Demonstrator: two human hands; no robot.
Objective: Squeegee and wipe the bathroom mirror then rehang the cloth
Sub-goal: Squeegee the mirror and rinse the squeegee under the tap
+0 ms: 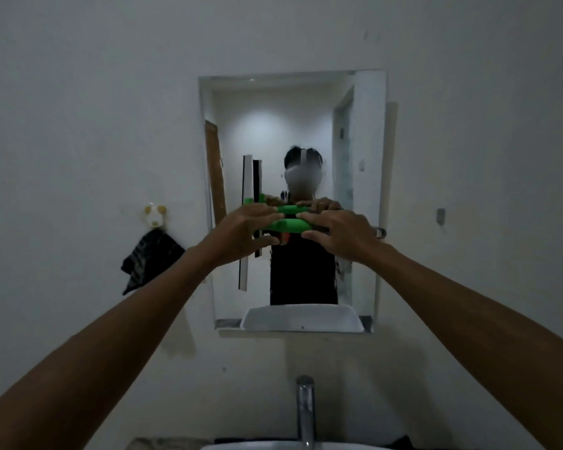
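Observation:
A rectangular mirror (306, 125) hangs on the white wall straight ahead. A squeegee (290, 225) with a green handle lies level in front of it, its long white and black blade standing upright against the left part of the glass. My left hand (241, 232) holds the handle near the blade end, fingers above and thumb below. My right hand (338, 235) pinches the handle's other end the same way. A dark striped cloth (150, 258) hangs from a small hook (155, 216) on the wall left of the mirror.
A chrome tap (305, 410) rises at the bottom centre above the rim of a white basin (273, 447). A small dark wall fitting (440, 216) sits right of the mirror. The mirror reflects a person, a doorway and the basin.

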